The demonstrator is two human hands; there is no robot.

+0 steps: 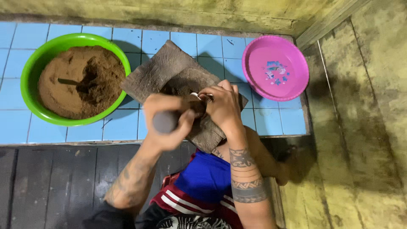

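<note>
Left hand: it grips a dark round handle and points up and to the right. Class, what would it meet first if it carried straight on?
Most likely the right hand, directly ahead of the left hand over the dark stone slab. The two already look close or touching, though depth is unclear.

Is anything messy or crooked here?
Nothing is spilled. The grey stone slab sits askew on the blue tiles, its near corner poking past the ledge's edge. A spoon lies half sunk in the brown powder of the green bowl. The pink dish has no food in it.
</note>
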